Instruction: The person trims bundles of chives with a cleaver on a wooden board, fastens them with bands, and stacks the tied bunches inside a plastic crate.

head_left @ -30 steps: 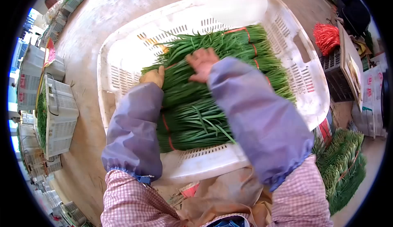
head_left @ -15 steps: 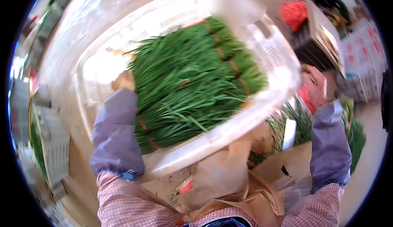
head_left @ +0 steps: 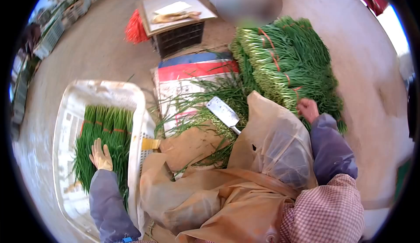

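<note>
My left hand [head_left: 101,155], gloved, lies with fingers spread on the banded bunches of green chives [head_left: 105,127] inside a white plastic basket [head_left: 142,98]. My right hand [head_left: 308,109] has its fingers curled round the near edge of a bunch in a large stack of chives [head_left: 286,63]. Orange bands tie the stacked bunches, and their pale ends face left. Between my hands, a wide flat blade [head_left: 222,110] with a short handle rests on loose chives [head_left: 205,92].
Beyond the loose chives lies a red, white and blue printed sack [head_left: 192,70]. A board on a black crate [head_left: 179,39] stands behind it, beside a red bundle of strips [head_left: 136,27]. A brown apron [head_left: 201,199] covers my lap. More crates [head_left: 50,37] line the far left.
My view has swung right. The basket, earlier across my front between both hands, now sits at my left. My right hand has left its side and is at the chive stack.
</note>
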Available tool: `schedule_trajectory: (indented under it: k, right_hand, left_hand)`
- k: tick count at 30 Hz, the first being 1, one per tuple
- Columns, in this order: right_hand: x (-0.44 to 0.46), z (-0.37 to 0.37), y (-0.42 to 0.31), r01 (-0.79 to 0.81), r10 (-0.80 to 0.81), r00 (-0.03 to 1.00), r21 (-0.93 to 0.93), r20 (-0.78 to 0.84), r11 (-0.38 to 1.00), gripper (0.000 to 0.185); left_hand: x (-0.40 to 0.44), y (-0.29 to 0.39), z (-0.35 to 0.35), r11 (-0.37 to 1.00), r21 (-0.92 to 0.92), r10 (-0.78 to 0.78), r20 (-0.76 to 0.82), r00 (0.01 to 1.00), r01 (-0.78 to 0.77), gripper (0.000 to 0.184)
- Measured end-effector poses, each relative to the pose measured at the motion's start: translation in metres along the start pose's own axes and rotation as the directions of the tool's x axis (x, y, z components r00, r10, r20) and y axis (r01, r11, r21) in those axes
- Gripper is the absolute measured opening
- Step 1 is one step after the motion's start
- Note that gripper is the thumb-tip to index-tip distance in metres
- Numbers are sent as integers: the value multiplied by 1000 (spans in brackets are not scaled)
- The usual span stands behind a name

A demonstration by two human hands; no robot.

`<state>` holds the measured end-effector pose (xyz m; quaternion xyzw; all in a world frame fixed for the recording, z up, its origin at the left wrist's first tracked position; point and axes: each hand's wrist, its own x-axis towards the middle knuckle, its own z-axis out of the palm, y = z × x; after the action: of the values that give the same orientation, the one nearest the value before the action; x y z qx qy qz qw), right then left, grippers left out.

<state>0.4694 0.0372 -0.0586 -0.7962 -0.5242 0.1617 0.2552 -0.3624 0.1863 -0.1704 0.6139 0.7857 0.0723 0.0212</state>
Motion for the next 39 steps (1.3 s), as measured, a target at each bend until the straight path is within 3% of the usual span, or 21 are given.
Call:
schedule_trajectory:
  k: [1, 3, 6, 9, 10, 11, 13, 15, 17, 18, 19, 21, 23, 27, 28, 31, 34, 35, 36, 37, 39]
  right_hand:
    - [-13, 1, 37, 63, -61, 997, -42, 42, 997, 16]
    - [-50, 5, 27, -216, 203, 975, 174, 93, 961, 18]
    - [-58, 16, 56, -161, 151, 987, 295, 56, 942, 19]
    - [-24, 4, 43, -134, 142, 990, 346, 3, 929, 17]
    - [-5, -3, 42, -105, 121, 992, 348, -23, 932, 16]
    - [17, -10, 48, -78, 101, 994, 349, -49, 934, 16]
    - [73, -22, 71, 79, -44, 986, 213, -164, 974, 12]
    - [131, -34, 89, 208, -180, 936, 62, -303, 976, 11]
    - [192, -40, 113, 285, -269, 850, -33, -453, 958, 12]
    - [220, -48, 122, 263, -232, 846, -2, -479, 965, 14]
    - [246, -53, 129, 240, -193, 844, 31, -501, 970, 17]
    - [293, -64, 140, 246, -307, 752, -183, -584, 952, 29]
    - [323, -76, 136, 191, -320, 776, -280, -544, 941, 40]
    - [366, -81, 150, -135, -86, 897, -452, -434, 882, 62]
    - [374, -84, 149, -273, 102, 921, -435, -377, 858, 69]
    - [414, -73, 193, -307, 237, 948, -414, -211, 857, 59]
    - [415, -101, 161, -277, 205, 952, -358, -226, 892, 42]
    - [413, -110, 149, -269, 195, 952, -343, -234, 900, 39]
    - [421, -116, 156, -168, 63, 952, -337, -299, 926, 35]
    - [437, -126, 162, -92, -14, 965, -388, -263, 917, 32]
    - [473, -144, 155, -70, 10, 932, -154, -361, 986, 36]
  left_hand:
    - [4, 22, -21, 999, -33, 26, -46, 999, -27, 46]
    - [6, 60, -54, 987, -103, 108, -131, 985, -122, 46]
    - [-9, 118, -101, 899, -240, 323, -202, 925, -367, 47]
    - [-40, 179, -132, 789, -372, 475, -136, 870, -489, 48]
    - [-55, 201, -131, 690, -527, 484, -173, 857, -496, 47]
    - [-77, 240, -155, 720, -553, 461, -70, 884, -419, 41]
    - [-100, 280, -159, 718, -552, 525, 30, 851, -423, 38]
    - [-123, 318, -161, 692, -580, 596, 125, 794, -428, 36]
    - [-139, 360, -164, 723, -570, 639, 336, 692, -391, 38]
    - [-144, 378, -163, 739, -563, 646, 434, 628, -370, 39]
    - [-150, 393, -158, 758, -562, 621, 466, 630, -332, 40]
    - [-163, 414, -143, 792, -555, 572, 530, 626, -254, 42]
    - [-167, 426, -121, 781, -576, 575, 511, 639, -242, 42]
    - [-175, 451, -94, 823, -535, 520, 576, 631, -190, 43]
    - [-177, 455, -89, 840, -519, 490, 605, 628, -157, 43]
    - [-181, 477, -82, 805, -545, 560, 573, 599, -232, 43]
    - [-189, 490, -72, 842, -532, 485, 674, 557, -89, 41]
    - [-192, 494, -70, 832, -537, 516, 658, 549, -138, 41]
    - [-192, 500, -68, 818, -543, 548, 638, 541, -189, 41]
    - [-192, 503, -67, 803, -545, 578, 619, 531, -239, 41]
    - [-192, 504, -59, 763, -595, 622, 571, 536, -252, 41]
